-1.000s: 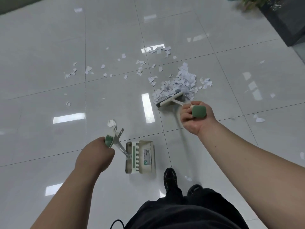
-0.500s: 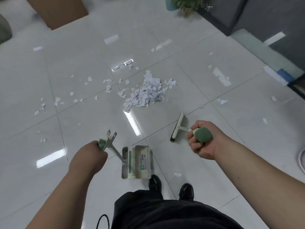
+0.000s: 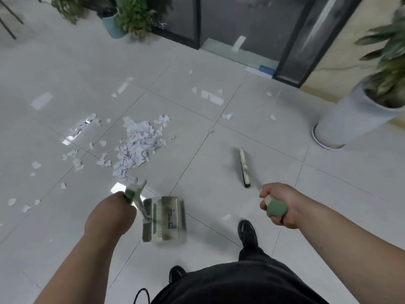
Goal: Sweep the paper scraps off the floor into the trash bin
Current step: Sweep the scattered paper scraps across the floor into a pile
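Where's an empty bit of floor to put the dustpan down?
Bare tiles lie between the paper pile and the broom head, and between the broom head and the white planter. Left of the pile it's littered with scraps.

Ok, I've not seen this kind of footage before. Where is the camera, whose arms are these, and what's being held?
There is no machine here: a person wears a camera on the head, so the single view looks forward and down at their own arms. The left hand grips the handle of a dustpan, blurred, near the feet. The right hand grips the green end of a broom, whose head is low by the floor on the right. A pile of paper scraps lies on the tiles ahead to the left, with loose scraps around it. A plant pot stands at the right. No trash bin shows.
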Demonstrator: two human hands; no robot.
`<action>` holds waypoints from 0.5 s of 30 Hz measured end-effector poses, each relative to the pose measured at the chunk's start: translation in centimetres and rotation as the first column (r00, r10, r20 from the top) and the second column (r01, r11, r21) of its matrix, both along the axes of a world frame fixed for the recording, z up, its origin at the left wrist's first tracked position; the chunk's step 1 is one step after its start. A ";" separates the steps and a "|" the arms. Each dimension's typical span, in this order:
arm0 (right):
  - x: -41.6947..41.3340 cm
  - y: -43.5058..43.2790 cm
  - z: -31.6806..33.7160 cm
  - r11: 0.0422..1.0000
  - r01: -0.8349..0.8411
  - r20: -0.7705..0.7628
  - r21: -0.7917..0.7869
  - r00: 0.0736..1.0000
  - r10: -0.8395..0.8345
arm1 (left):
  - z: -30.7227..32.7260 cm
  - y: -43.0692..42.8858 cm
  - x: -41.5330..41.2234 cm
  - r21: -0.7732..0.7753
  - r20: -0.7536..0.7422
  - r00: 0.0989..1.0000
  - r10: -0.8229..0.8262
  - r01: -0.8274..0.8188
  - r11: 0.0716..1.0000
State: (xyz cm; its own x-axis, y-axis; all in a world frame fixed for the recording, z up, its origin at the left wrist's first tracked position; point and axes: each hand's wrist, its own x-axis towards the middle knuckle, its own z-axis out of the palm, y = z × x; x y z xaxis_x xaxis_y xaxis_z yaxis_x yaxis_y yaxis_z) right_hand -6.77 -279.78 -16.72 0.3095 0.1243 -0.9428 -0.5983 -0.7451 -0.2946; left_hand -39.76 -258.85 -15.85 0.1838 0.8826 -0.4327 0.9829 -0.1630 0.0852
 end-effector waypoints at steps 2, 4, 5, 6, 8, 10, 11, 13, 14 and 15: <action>-3.4 -1.5 -0.6 0.998 0.051 0.019 -0.029 0.999 -0.051 | -0.1 0.6 -2.4 -0.016 0.049 0.999 -0.021 0.021 1.000; -6.7 -2.5 -1.1 0.995 0.090 0.008 -0.052 0.996 -0.089 | -0.2 1.1 -4.6 -0.028 0.093 0.995 -0.028 0.031 0.999; -8.4 -2.9 -1.3 0.992 0.107 -0.008 -0.061 0.994 -0.108 | -0.2 1.3 -5.5 -0.035 0.108 0.994 -0.026 0.030 0.999; -10.1 -3.1 -1.4 0.990 0.126 -0.032 -0.069 0.991 -0.128 | 0.0 1.5 -6.4 -0.042 0.119 0.993 -0.022 0.027 0.999; -13.6 -3.2 -1.5 0.986 0.148 -0.098 -0.080 0.983 -0.155 | 0.5 1.6 -7.8 -0.058 0.132 0.991 -0.016 0.023 0.998; -17.0 -2.9 -1.3 0.986 0.146 -0.164 -0.074 0.974 -0.157 | 1.0 1.7 -9.0 -0.066 0.141 0.990 -0.023 0.032 0.997; -18.5 -2.5 -1.1 0.986 0.154 -0.197 -0.059 0.967 -0.162 | 1.1 1.7 -9.7 -0.064 0.144 0.989 -0.028 0.038 0.997; -20.8 -1.7 -0.7 0.982 0.189 -0.259 -0.022 0.947 -0.188 | 1.2 1.7 -10.9 -0.068 0.143 0.989 -0.028 0.038 0.997; -21.6 -1.2 -0.4 0.978 0.211 -0.288 -0.007 0.936 -0.204 | 1.1 1.7 -11.6 -0.077 0.142 0.990 -0.020 0.031 0.997; -22.3 -0.7 -0.2 0.972 0.236 -0.315 0.010 0.923 -0.221 | 1.1 1.7 -12.2 -0.091 0.141 0.990 -0.008 0.021 0.996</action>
